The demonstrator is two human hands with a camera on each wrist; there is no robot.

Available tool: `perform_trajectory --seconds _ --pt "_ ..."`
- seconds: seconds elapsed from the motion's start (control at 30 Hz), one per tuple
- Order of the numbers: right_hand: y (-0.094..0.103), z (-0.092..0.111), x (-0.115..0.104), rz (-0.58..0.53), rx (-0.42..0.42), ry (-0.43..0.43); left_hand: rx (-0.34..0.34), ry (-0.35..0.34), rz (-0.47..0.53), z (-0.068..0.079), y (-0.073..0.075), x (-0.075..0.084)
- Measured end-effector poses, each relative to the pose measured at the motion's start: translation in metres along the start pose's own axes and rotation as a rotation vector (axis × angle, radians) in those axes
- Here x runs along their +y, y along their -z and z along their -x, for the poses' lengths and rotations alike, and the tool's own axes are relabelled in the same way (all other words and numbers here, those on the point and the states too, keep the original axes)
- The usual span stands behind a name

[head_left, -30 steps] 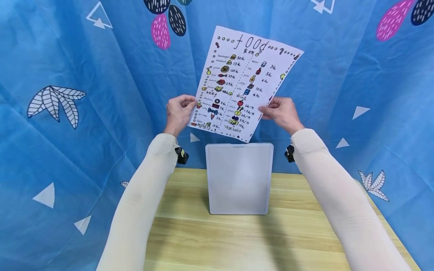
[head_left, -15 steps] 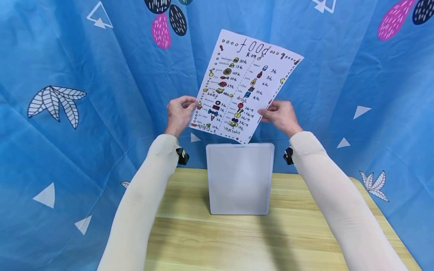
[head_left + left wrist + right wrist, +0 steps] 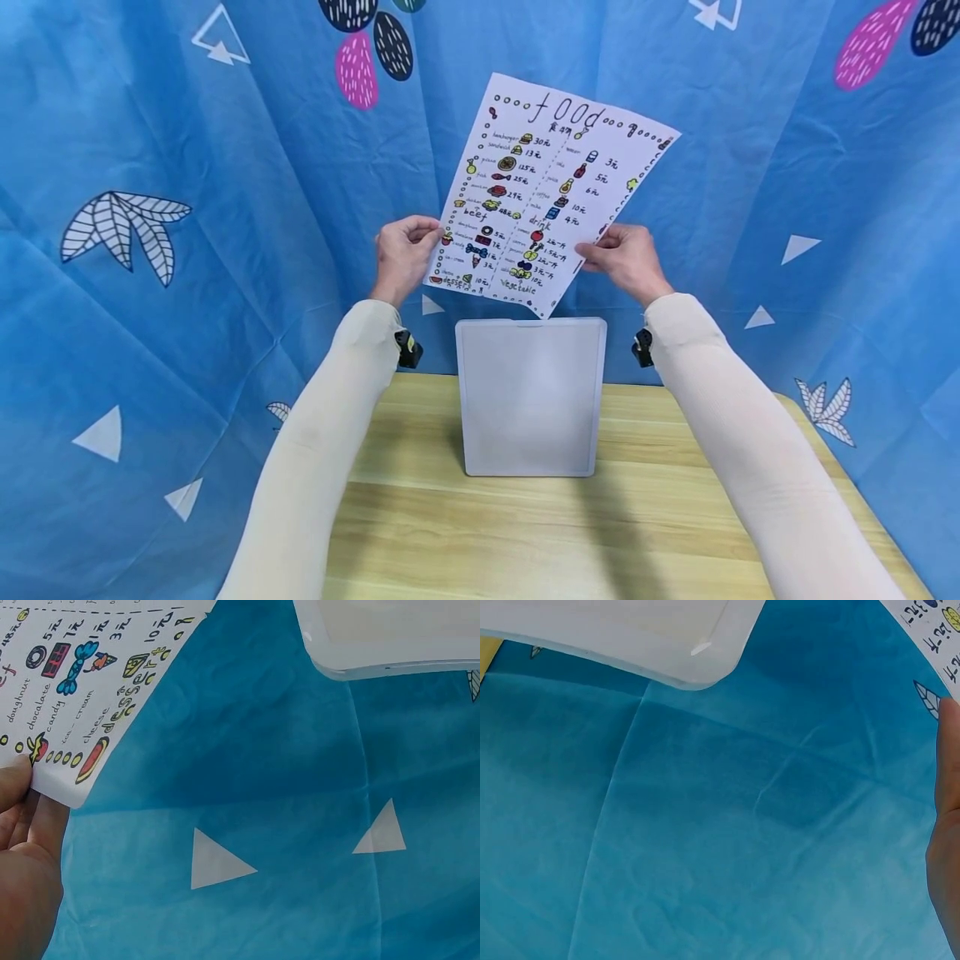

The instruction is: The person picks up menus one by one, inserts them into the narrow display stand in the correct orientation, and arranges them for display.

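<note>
A white paper menu (image 3: 543,192), headed "food" with small coloured drawings and prices, is held up in the air, tilted clockwise in the head view. My left hand (image 3: 405,257) pinches its left edge low down; the left wrist view shows the thumb over the paper (image 3: 97,690) near the watermelon drawing. On the opposite side my right hand (image 3: 624,258) pinches the lower right edge between thumb and fingers. Just below the menu's bottom corner stands a pale grey-white flat panel (image 3: 531,400) with a raised rim, upright on the table.
The wood-grain table (image 3: 480,533) runs beneath the panel and both forearms. A blue patterned curtain (image 3: 225,167) hangs behind and at both sides. Small black cameras (image 3: 409,348) sit at the wrists.
The menu has lowered slightly at its top and shifted a little right, with my left hand moving slightly right. Both hands keep their pinch. The panel has not moved.
</note>
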State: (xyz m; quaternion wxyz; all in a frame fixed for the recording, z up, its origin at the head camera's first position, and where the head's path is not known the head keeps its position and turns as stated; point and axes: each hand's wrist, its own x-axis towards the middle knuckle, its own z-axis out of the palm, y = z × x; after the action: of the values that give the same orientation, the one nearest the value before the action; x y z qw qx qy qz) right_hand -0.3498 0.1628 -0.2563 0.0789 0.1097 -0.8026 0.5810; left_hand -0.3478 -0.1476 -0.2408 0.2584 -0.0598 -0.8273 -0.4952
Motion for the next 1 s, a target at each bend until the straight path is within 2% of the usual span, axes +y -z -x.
perform_trajectory --seconds 0.43,1.0 --pt "0.007 0.003 0.002 0.020 0.005 -0.002 -0.009 -0.015 -0.018 0.001 -0.006 0.002" --pt "0.013 0.004 0.001 -0.003 -0.034 0.011 -0.016 -0.008 -0.003 0.001 -0.002 0.007"
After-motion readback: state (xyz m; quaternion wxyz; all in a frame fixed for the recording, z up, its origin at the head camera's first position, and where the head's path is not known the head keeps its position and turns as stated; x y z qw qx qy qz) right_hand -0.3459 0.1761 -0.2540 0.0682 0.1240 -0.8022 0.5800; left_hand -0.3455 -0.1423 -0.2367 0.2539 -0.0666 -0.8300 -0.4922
